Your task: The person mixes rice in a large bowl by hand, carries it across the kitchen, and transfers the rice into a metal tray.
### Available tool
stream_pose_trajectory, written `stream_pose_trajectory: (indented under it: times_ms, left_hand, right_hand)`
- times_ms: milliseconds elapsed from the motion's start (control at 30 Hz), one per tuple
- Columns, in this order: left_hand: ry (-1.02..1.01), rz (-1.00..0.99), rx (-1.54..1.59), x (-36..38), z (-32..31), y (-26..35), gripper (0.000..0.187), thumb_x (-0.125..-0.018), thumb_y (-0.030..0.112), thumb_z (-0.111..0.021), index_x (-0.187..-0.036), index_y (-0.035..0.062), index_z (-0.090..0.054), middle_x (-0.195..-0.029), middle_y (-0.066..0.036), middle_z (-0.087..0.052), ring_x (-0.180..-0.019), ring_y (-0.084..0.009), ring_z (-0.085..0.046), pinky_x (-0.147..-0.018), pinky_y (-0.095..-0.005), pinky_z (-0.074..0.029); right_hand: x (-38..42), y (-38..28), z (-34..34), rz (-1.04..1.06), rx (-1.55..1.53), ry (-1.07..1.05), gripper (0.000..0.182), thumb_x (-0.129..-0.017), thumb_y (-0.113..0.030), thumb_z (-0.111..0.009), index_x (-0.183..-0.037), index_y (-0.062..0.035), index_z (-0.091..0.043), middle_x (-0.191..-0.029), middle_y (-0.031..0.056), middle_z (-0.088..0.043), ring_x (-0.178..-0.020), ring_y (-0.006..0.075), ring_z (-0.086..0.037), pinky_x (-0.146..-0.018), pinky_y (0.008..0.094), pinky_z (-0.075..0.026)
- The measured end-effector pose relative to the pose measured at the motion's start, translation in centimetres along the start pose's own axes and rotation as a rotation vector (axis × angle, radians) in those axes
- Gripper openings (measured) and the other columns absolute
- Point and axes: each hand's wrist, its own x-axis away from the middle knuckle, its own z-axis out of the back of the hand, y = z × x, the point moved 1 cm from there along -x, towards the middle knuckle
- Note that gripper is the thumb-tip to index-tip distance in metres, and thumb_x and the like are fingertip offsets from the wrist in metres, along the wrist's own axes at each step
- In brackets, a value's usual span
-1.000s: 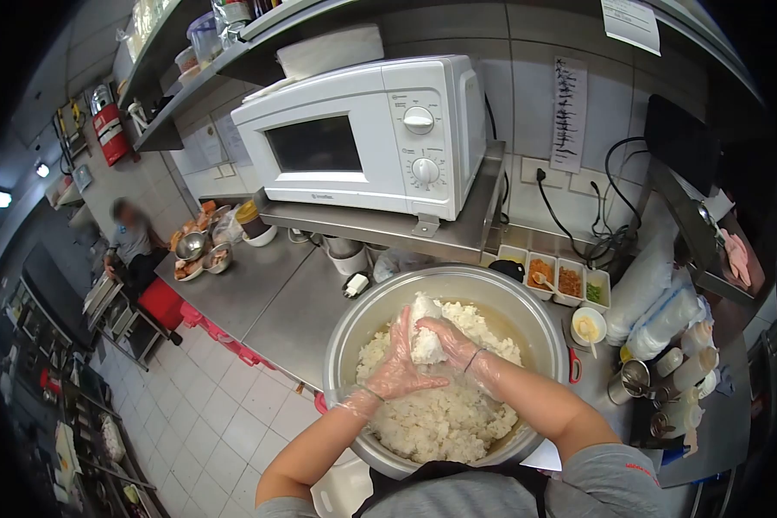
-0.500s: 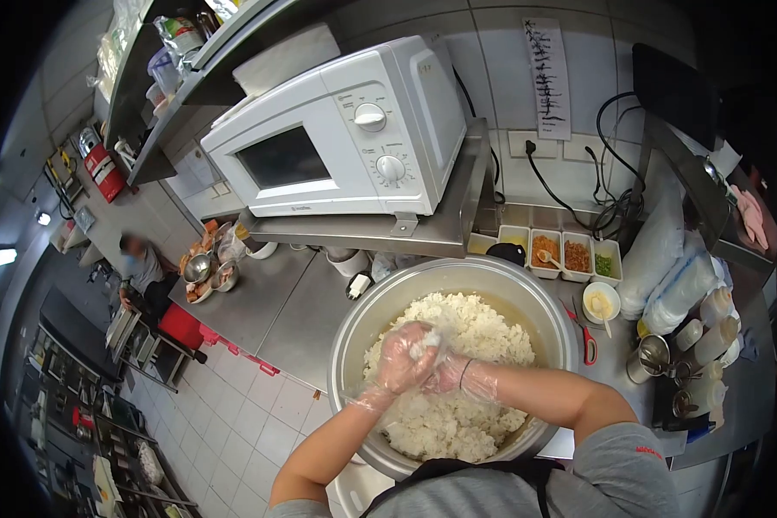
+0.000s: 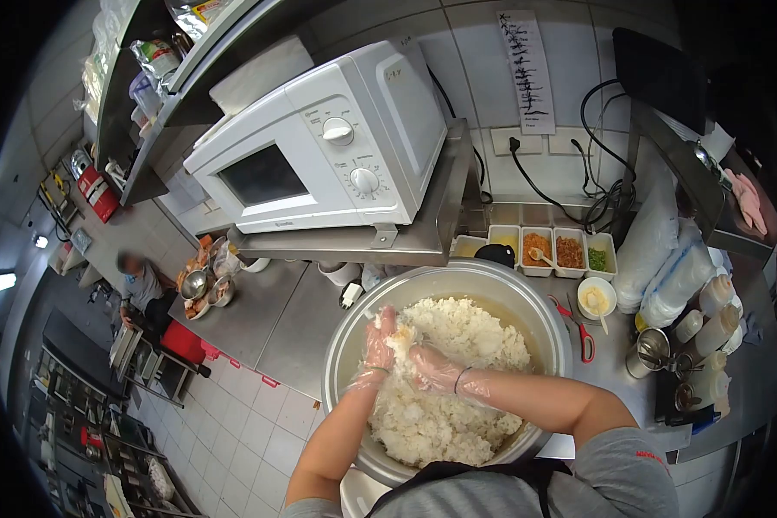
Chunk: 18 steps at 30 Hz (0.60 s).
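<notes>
A large round metal pot [image 3: 551, 345] holds a heap of white rice [image 3: 470, 332]. Both hands wear clear plastic gloves and are over the rice, left of the pot's middle. My left hand [image 3: 378, 347] is raised with its fingers up and rice against its palm. My right hand [image 3: 433, 368] is just to the right, its fingers curled towards a clump of rice [image 3: 401, 342] with a yellowish-brown bit on it, between the two hands. The clump appears to rest against my left palm.
A white microwave [image 3: 319, 147] stands on a metal shelf above. Behind the pot are trays of toppings [image 3: 570, 252]. Right of it are red-handled scissors [image 3: 586, 341], a white bowl [image 3: 596, 297] and bottles [image 3: 718, 332]. A person [image 3: 142, 281] sits far left.
My hands were closed together around something; now they have parted, my left hand has opened upward and the rice clump shows between them. The camera view has shifted slightly.
</notes>
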Motion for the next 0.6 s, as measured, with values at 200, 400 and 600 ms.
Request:
stream_pose_trajectory:
  times_ms: [200,400,600]
  left_hand:
    - [-0.268,0.035,-0.036,-0.3,0.3,-2.3,0.055,-0.093,0.035,-0.046,-0.135,0.0016,-0.031,-0.111,-0.017,-0.058,-0.096,-0.0211,-0.057,-0.082,-0.0329,-0.047]
    - [-0.467,-0.082,-0.063,2.7,-0.4,-0.2,0.077,-0.087,0.012,-0.056,-0.144,0.0047,-0.004,-0.146,-0.017,-0.022,-0.130,-0.0234,-0.031,-0.104,-0.0336,-0.033]
    - [-0.707,0.064,-0.857,0.0,3.1,2.2,0.106,-0.071,0.049,-0.072,-0.143,-0.0007,-0.012,-0.145,-0.027,-0.019,-0.136,-0.0378,-0.020,-0.109,-0.0390,-0.024]
  right_hand:
    - [-5.8,1.2,2.5,0.169,1.041,-0.124,0.032,-0.085,-0.014,-0.048,-0.116,-0.0061,-0.043,-0.078,0.0105,-0.055,-0.068,0.0217,-0.055,-0.071,0.0342,-0.044]
    - [-6.9,-1.0,6.2,0.611,0.652,0.231,0.053,-0.078,-0.025,-0.057,-0.125,-0.0062,-0.041,-0.107,0.0209,-0.056,-0.104,0.0334,-0.054,-0.087,0.0401,-0.043]
    - [-0.7,-8.1,8.7,0.027,1.204,0.323,0.077,-0.071,-0.050,-0.066,-0.130,-0.0057,-0.046,-0.122,0.0205,-0.055,-0.116,0.0326,-0.050,-0.098,0.0384,-0.038]
